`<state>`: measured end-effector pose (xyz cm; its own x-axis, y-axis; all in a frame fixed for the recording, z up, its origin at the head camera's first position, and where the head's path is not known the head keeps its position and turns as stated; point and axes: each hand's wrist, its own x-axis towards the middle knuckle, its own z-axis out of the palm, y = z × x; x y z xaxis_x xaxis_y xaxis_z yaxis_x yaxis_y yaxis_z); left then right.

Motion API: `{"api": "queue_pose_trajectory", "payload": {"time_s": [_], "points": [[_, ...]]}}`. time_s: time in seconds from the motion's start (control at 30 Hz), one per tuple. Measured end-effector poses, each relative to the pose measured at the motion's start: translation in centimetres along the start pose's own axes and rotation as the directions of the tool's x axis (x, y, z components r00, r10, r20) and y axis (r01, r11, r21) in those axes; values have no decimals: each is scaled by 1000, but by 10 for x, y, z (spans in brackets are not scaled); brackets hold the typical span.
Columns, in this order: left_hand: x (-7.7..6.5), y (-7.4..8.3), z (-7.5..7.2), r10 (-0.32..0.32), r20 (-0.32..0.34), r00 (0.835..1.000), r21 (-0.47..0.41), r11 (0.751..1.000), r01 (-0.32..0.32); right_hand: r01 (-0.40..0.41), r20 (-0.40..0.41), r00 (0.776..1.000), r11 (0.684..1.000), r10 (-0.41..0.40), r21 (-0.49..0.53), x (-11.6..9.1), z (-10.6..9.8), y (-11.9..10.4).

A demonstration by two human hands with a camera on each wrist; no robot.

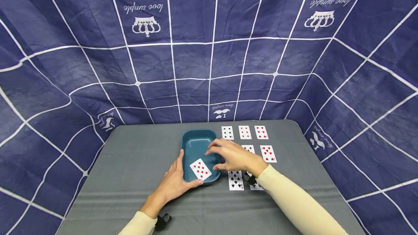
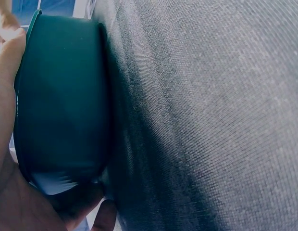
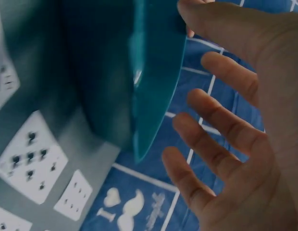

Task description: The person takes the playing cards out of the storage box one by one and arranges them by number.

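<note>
A dark teal rectangular dish [image 1: 195,154] lies on the grey-covered table. Inside it, toward its near end, is a face-up diamonds playing card [image 1: 200,169]. My left hand [image 1: 174,181] grips the dish's near left corner, its thumb at the near rim and its fingers along the left side; the left wrist view shows the dish's outer wall [image 2: 65,96] between thumb and fingers. Over the dish's right rim, my right hand [image 1: 230,155] has its fingers spread and loosely bent, holding nothing. In the right wrist view, the right thumb [image 3: 211,21] overlaps the dish's rim.
Right of the dish, playing cards lie face up in rows, among them a black-suited card [image 1: 227,132], a diamonds card [image 1: 244,132], a hearts card [image 1: 268,154] and a spades card [image 1: 236,181]. My right hand and wrist partly cover some. Blue grid-patterned cloth [image 1: 196,61] surrounds the table.
</note>
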<state>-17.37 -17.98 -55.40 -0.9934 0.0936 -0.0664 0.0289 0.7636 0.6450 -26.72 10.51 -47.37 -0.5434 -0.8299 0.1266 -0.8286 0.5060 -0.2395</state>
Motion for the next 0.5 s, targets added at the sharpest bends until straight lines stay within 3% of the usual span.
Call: {"api": "queue_pose_trajectory", "payload": {"time_s": [0.27, 0.5], "points": [[-1, -5, 4, -7, 19, 1000, -1, 1000, 7, 10, 182, 983, 998, 0, -54, 42, 12, -12], [0, -4, 3, -1, 6, 1000, 5, 1000, 1, -4, 321, 946, 994, 39, -107, 72, 25, -18]]}}
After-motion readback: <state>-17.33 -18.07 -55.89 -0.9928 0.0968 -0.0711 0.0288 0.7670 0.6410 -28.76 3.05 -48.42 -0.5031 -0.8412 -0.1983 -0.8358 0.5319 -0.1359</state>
